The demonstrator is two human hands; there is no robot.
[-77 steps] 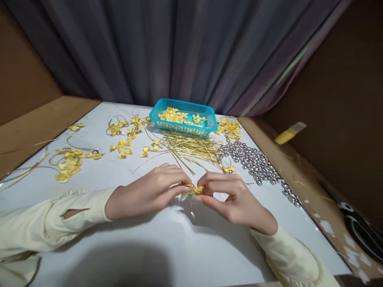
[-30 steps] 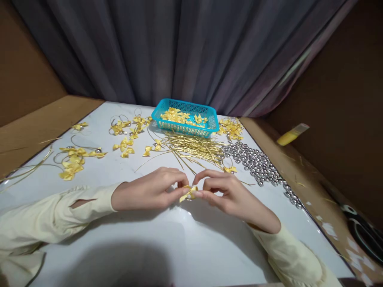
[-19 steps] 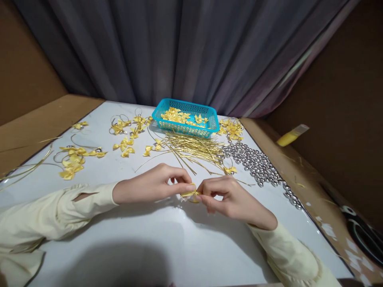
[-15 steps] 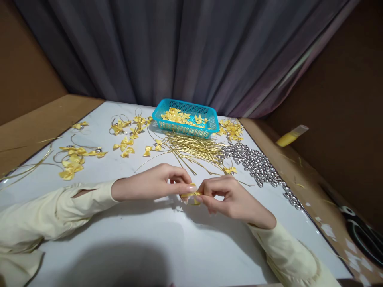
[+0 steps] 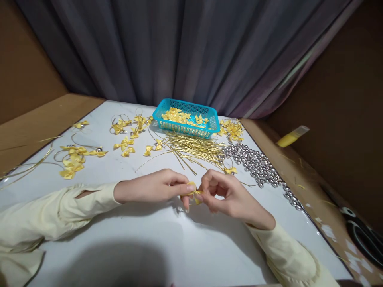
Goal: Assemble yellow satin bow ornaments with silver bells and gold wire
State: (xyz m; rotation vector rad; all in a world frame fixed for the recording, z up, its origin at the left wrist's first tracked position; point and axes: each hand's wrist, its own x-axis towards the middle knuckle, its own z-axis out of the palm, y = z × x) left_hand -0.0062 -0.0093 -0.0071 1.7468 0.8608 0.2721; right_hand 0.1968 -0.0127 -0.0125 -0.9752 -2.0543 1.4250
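Both hands meet low over the desk (image 5: 125,239). The left hand (image 5: 152,187) and right hand (image 5: 230,195) pinch one small yellow bow (image 5: 194,194) between fingertips, steadying it from either side.

The right hand (image 5: 227,195) has loosened around the yellow bow (image 5: 195,194).

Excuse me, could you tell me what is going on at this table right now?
A person in pale yellow sleeves is working a small yellow bow, pinched between the left hand and the right hand just above the white table. Behind the hands lie a bundle of gold wires, a heap of silver beads and a blue basket of more bows. Finished-looking bows with loops are scattered to the left.
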